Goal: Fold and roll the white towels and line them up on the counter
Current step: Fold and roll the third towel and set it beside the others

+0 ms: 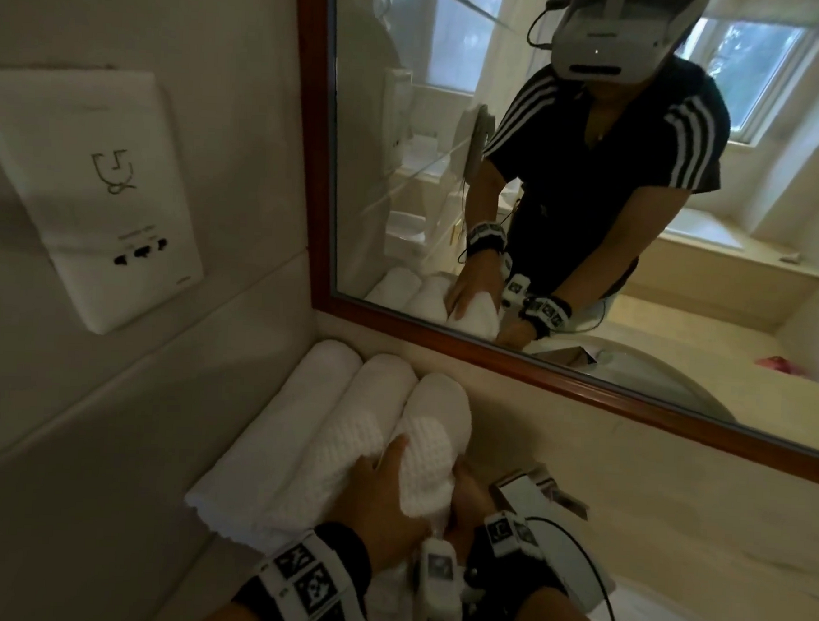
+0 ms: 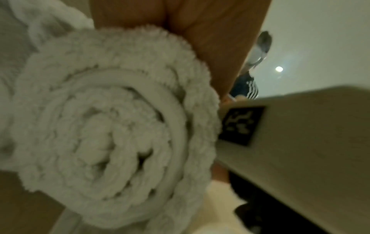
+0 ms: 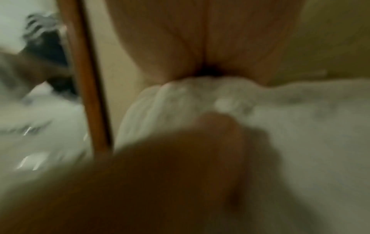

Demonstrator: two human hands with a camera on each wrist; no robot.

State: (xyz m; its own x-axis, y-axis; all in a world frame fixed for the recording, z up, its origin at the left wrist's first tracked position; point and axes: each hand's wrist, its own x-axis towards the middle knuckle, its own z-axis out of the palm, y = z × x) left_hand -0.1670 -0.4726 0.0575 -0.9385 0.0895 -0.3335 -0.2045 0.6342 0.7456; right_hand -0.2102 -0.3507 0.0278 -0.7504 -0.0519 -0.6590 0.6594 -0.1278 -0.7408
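Head view: three white waffle-textured rolls lie side by side below the wood-framed mirror (image 1: 513, 361). Left hand (image 1: 380, 501) and right hand (image 1: 467, 500) both clasp the third towel roll (image 1: 432, 433), farthest from the wall, its spiral end fluffy.

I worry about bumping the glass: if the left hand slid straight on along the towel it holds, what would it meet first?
Likely the wall strip below the mirror; the left hand points along the rolled towel toward it. Depth is unclear.

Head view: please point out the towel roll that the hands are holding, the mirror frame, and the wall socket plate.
held towel roll (image 1: 432, 433): head view, waffle top.
mirror frame (image 1: 560, 368): head view, wooden bottom rail.
wall socket plate (image 1: 98, 193): head view, white face.
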